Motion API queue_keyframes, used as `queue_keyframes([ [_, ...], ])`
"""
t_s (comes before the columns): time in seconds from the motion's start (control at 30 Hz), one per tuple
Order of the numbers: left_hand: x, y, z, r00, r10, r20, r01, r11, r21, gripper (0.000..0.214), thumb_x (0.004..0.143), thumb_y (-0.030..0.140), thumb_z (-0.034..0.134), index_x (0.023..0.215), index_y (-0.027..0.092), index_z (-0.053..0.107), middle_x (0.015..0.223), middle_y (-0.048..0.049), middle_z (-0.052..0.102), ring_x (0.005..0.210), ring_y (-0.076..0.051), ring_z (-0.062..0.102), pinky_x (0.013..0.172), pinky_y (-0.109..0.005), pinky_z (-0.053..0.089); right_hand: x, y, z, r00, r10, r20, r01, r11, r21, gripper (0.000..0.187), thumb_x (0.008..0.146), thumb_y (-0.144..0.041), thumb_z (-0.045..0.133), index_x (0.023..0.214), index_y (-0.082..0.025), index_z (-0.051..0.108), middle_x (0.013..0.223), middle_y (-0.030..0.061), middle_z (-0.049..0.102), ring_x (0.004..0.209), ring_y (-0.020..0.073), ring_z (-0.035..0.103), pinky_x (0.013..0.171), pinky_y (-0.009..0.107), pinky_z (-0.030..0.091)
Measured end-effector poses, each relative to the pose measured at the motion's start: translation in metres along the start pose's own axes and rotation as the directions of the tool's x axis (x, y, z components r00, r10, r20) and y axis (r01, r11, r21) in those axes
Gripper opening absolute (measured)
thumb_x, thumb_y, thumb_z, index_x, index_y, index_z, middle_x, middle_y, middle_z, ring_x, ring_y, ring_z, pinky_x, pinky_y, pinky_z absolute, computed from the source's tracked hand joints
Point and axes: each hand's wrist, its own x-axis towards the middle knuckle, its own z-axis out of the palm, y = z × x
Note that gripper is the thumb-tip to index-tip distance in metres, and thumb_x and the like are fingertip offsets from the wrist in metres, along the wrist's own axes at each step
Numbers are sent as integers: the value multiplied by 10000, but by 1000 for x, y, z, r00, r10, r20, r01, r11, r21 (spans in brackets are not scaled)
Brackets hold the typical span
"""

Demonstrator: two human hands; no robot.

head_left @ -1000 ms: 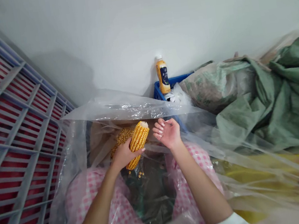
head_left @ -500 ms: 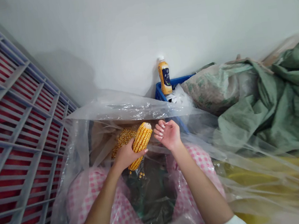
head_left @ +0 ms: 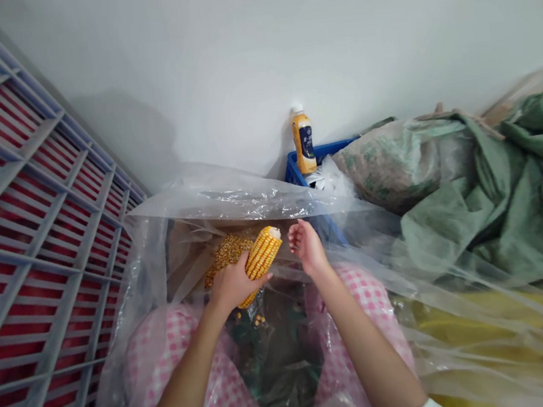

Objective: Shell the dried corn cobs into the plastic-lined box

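My left hand [head_left: 233,283] grips an ear of corn [head_left: 262,253] round its middle, with the pale cut end tilted up to the right. Full rows of yellow kernels cover the side that shows. Just right of that end, my right hand [head_left: 306,246] is raised with its fingers loosely curled and apart, touching nothing. Behind my left hand lies a heap of loose corn kernels [head_left: 227,250]. A few stray kernels sit below the ear on the clear plastic sheet [head_left: 190,198], which drapes over my checked trousers [head_left: 213,400].
A slatted plastic crate [head_left: 43,195] rises close on the left. Ahead, a yellow bottle [head_left: 303,142] stands at a blue basket [head_left: 292,172] against the wall. Green tarpaulin [head_left: 495,212] and a stuffed sack [head_left: 397,162] are piled to the right, near yellow material [head_left: 481,329].
My right hand has turned from palm-up to more edge-on, its fingers curling in. The ear of corn stays in my left hand. The whole view has shifted slightly.
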Motion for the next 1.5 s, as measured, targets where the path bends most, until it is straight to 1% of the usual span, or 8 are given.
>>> queue_keyframes([
  [0.1, -1, 3, 1, 1000, 28, 3, -28, 996, 82, 721, 662, 699, 389, 1212, 232, 402, 861, -119, 667, 822, -305, 625, 674, -340, 428, 7, 11, 0, 975, -191, -114, 155, 950, -271, 357, 743, -516, 370, 664, -197, 511, 656, 4, 535, 561, 123, 451, 524, 242, 327],
  [0.27, -1, 7, 9, 997, 83, 12, -83, 989, 121, 698, 678, 710, 341, 1183, 234, 413, 844, -112, 668, 814, -314, 625, 673, -359, 436, 6, 18, 1, 941, -339, 9, 276, 749, -603, 524, 768, -619, 260, 658, -203, 559, 716, 33, 597, 710, 184, 511, 647, 279, 344],
  [0.53, -5, 11, 20, 985, 160, 66, -166, 981, 100, 691, 683, 696, 357, 1202, 242, 395, 918, -115, 662, 848, -302, 619, 702, -365, 433, 2, 22, 4, 878, -478, -14, 271, 520, -810, 538, 793, -606, 248, 554, -211, 524, 623, 70, 582, 625, 209, 511, 620, 306, 305],
  [0.73, -6, 8, 20, 980, 181, 87, -190, 975, 113, 699, 675, 712, 338, 1179, 232, 407, 896, -117, 667, 827, -306, 625, 684, -365, 444, 6, 24, 4, 888, -459, 3, 237, 451, -860, 583, 814, -585, 191, 560, -206, 554, 646, 99, 611, 642, 223, 545, 636, 315, 330],
  [1.03, -7, 7, 19, 980, 178, 90, -190, 970, 149, 686, 676, 713, 335, 1167, 240, 414, 858, -106, 674, 808, -308, 631, 670, -363, 455, 6, 25, 5, 896, -444, -9, 222, 465, -857, 626, 808, -598, 154, 567, -193, 566, 643, 95, 622, 651, 214, 554, 629, 301, 343],
  [1.3, -3, 9, 23, 994, 111, 2, -109, 974, 200, 689, 733, 624, 379, 1281, 210, 339, 920, -141, 647, 798, -305, 624, 656, -369, 448, 14, 25, 2, 989, -144, -24, 126, 926, -355, 652, 753, -674, 184, 615, -186, 594, 650, 32, 619, 551, 141, 524, 523, 251, 360],
  [1.37, -4, 12, 29, 994, 111, -15, -106, 973, 204, 679, 743, 601, 388, 1290, 202, 337, 934, -146, 638, 785, -300, 623, 645, -361, 449, 14, 30, 4, 979, -190, -69, 162, 941, -296, 599, 752, -657, 259, 594, -180, 587, 625, 26, 612, 546, 135, 520, 538, 251, 371],
  [1.5, -7, 20, 38, 991, 123, -50, -113, 980, 162, 703, 745, 607, 378, 1302, 180, 330, 989, -153, 617, 784, -293, 618, 641, -357, 452, 14, 38, 6, 884, -412, -220, 335, 888, -316, 548, 781, -576, 334, 487, -171, 558, 544, 34, 591, 547, 138, 526, 609, 266, 389],
])
